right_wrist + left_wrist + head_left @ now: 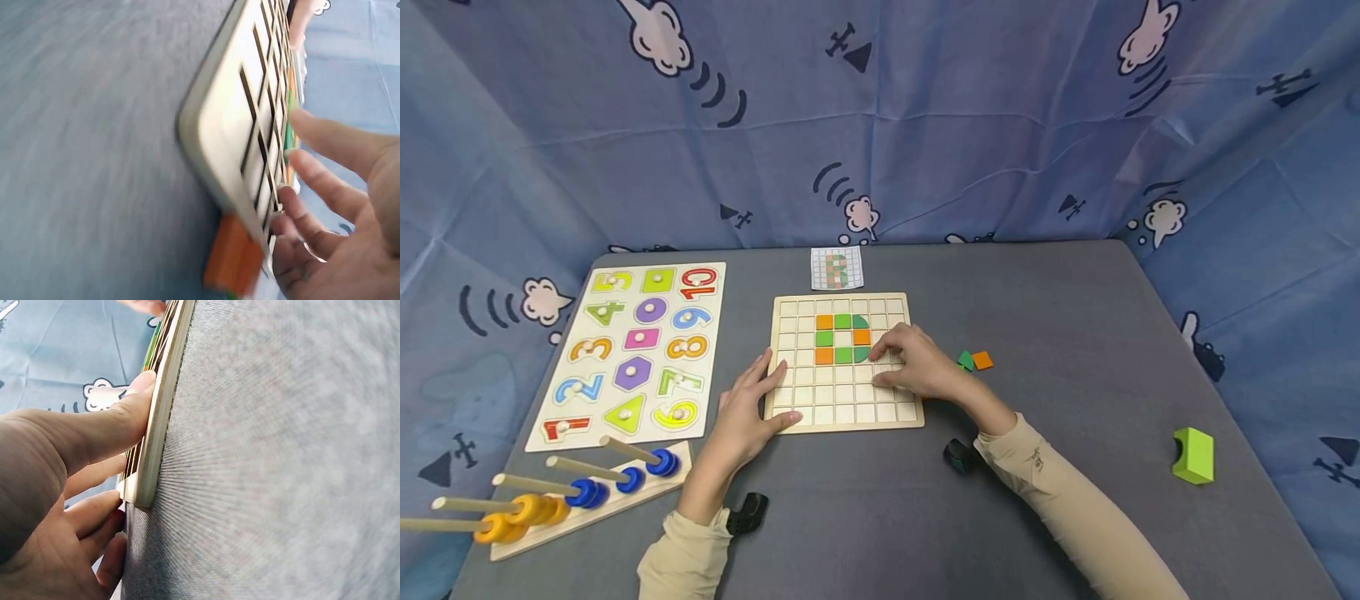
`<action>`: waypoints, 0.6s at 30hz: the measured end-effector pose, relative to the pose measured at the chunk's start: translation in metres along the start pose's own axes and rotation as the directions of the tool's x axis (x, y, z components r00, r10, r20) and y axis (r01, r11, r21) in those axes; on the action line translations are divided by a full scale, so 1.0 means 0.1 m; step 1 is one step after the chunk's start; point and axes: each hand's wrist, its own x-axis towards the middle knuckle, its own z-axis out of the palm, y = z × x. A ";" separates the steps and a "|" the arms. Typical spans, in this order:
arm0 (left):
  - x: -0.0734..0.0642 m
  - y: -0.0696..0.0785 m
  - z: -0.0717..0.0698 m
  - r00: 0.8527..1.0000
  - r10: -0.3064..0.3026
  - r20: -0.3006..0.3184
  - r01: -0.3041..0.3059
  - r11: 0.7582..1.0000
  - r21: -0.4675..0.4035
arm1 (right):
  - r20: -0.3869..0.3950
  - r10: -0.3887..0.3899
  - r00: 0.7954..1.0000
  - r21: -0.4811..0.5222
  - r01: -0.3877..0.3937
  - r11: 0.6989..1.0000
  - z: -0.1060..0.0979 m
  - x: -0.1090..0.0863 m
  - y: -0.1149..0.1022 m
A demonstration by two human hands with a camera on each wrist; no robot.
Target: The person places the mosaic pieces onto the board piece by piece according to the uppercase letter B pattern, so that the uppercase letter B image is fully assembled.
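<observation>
Backdrop (925, 125): blue printed cloth; rises beyond the far edge of the grid board (842, 396), a strip of grey between them
Tabletop (1037, 500): grey; its right edge lies well apart from the grid board; the widest room for moving is to the board's right, as far as the green block (1193, 456)
Number puzzle (634, 297): left of the grid board, a narrow gap between their facing edges; knobbed digits and shapes fill it
Grid board: pale wood, lying flat; a raised rim runs round its square cells; plain grey borders its near edge
Ring rack (617, 500): left of the grid board and nearer the person; yellow rings (530, 508) and blue rings (587, 493) on slanting pegs
Left hand (748, 417): at the grid board's left edge, fingers spread; the thumb rests near the front corner
Right hand (917, 362): over the grid board's right half; thumb and forefinger apart, fingertips at the nearer rounded green piece (861, 354); whether they touch it, I cannot tell
Pattern card (837, 268): just beyond the grid board's far edge
Green block: well to the grid board's right; notched
Laid pieces (824, 322): orange and green, ringing one uncovered cell on the grid board
Loose pieces (982, 360): orange and green; near the grid board's right edge, by the right wrist
</observation>
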 end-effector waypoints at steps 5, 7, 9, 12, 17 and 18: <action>-0.01 0.00 0.01 1.000 0.011 -0.008 -0.011 1.000 0.008 | 0.074 0.018 0.997 -0.077 -0.012 0.997 -0.19 -0.22 0.11; -0.01 0.00 0.01 1.000 0.014 -0.015 -0.014 1.000 0.013 | 0.108 0.034 0.994 -0.110 -0.022 0.994 -0.26 -0.29 0.16; -0.02 -0.01 0.02 1.000 0.016 -0.022 -0.015 1.000 0.016 | 0.141 0.044 0.989 -0.143 -0.024 0.989 -0.32 -0.36 0.22; -0.02 -0.01 0.02 1.000 0.012 -0.023 -0.012 1.000 0.010 | 0.161 0.066 0.985 -0.166 -0.039 0.985 -0.39 -0.44 0.32; 0.00 0.00 0.02 1.000 0.001 -0.007 -0.001 1.000 0.001 | 0.149 0.108 0.983 -0.184 -0.080 0.980 -0.50 -0.55 0.48; 0.00 0.00 0.02 1.000 0.000 -0.005 0.000 1.000 0.000 | 0.145 0.117 0.982 -0.180 -0.090 0.980 -0.53 -0.57 0.51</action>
